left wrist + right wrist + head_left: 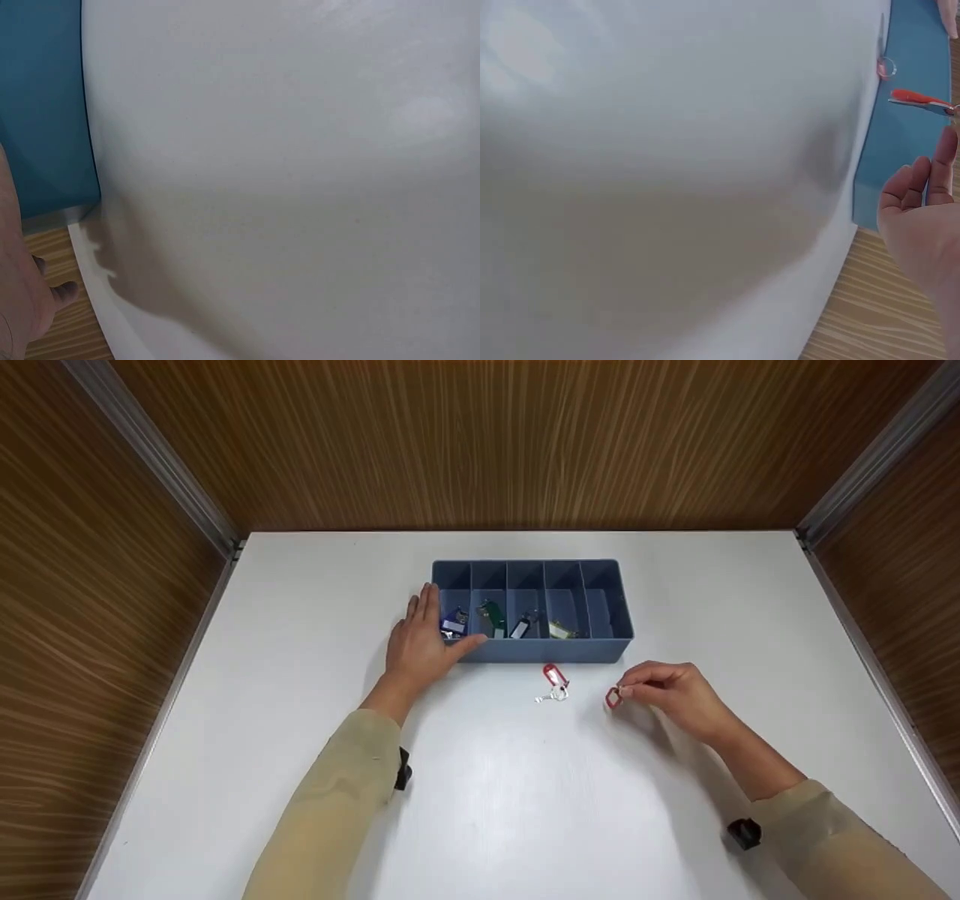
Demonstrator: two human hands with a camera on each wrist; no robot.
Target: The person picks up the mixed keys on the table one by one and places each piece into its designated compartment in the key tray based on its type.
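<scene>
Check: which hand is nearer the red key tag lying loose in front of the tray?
Right. The right hand is just beside the loose red key tag; the left hand rests farther off, at the tray corner.

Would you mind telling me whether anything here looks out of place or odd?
Only mildly: one red key tag lies loose on the white table just in front of the blue divided tray, while four other tags sit in compartments. The right hand pinches a second red tag. Nothing looks spilled or damaged.
</scene>
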